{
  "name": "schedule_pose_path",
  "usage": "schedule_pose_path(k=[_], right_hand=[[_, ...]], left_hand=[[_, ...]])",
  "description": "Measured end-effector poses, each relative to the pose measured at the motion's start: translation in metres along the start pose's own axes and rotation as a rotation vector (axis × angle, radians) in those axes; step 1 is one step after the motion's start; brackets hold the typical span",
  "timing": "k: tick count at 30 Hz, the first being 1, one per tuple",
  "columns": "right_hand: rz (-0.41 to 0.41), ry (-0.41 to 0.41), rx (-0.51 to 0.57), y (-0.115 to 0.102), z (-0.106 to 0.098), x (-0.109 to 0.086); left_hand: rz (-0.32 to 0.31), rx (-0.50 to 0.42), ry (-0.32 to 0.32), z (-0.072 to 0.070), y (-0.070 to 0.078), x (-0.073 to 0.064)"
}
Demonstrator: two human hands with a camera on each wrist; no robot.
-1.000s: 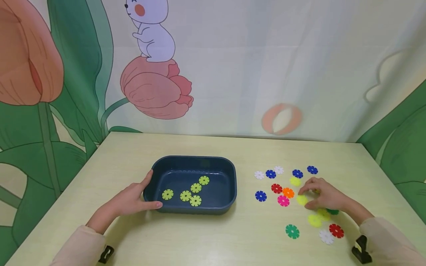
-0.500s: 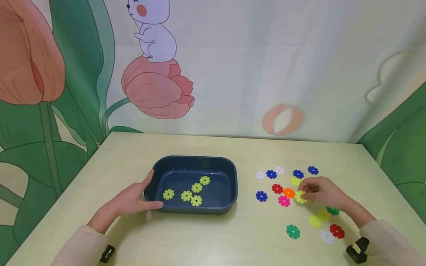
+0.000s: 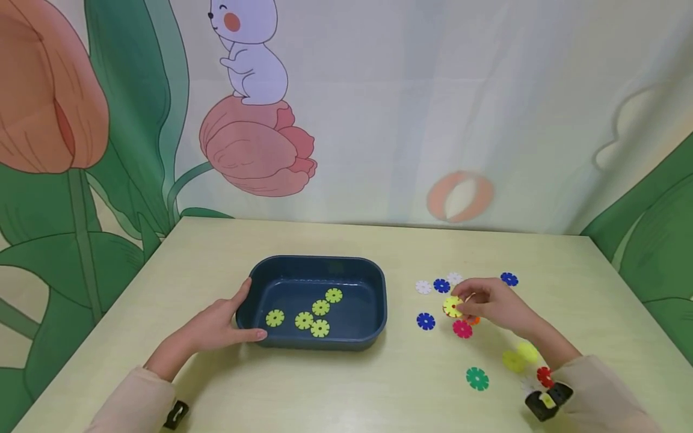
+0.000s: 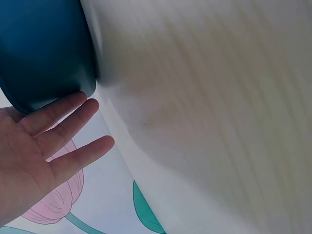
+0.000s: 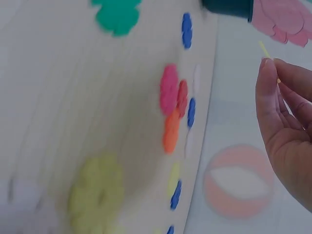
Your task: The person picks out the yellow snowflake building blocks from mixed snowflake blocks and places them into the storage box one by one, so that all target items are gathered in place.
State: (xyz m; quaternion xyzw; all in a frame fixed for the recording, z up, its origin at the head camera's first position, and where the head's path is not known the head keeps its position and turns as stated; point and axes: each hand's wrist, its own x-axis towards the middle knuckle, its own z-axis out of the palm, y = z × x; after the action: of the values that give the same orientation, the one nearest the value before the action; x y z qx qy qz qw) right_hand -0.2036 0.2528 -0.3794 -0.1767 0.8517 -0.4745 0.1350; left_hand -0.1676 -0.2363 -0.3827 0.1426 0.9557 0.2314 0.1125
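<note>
Pinching a yellow disc (image 3: pixel 449 307) between thumb and fingers, the right grip (image 3: pixel 491 303) hangs over loose coloured discs (image 3: pixel 458 331) on the worktop (image 3: pixel 314 391), between the tub (image 3: pixel 346 344) and the right edge. The left grip (image 3: pixel 211 325), fingers spread straight, touches the tub's end facing the left edge.

Soft light on the table (image 3: pixel 303 391), faint shadow beside the tray (image 3: pixel 319 268), and the right wrist view blurs the near yellow disc (image 5: pixel 96 194)!

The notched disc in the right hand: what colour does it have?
The notched disc is yellow, clearest in the head view.
</note>
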Motion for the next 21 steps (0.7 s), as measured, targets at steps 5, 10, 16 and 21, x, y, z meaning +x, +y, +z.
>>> schedule_pose_path(k=[5,10,16,21], right_hand=[[-0.05,-0.007,0.072,-0.011,0.017,0.013],[-0.093,0.002,0.118,-0.024,0.034,0.026],[-0.133,-0.03,0.183,-0.036,0.055,0.045],[-0.144,-0.048,0.219,-0.049,0.073,0.061]], left_hand=[[0.004,0.002,-0.001,0.001,-0.001,-0.001],[0.0,-0.002,-0.008,0.001,-0.001,0.001],[0.001,-0.008,-0.008,0.002,-0.001,0.001],[0.002,-0.004,-0.002,0.002,-0.002,0.001]])
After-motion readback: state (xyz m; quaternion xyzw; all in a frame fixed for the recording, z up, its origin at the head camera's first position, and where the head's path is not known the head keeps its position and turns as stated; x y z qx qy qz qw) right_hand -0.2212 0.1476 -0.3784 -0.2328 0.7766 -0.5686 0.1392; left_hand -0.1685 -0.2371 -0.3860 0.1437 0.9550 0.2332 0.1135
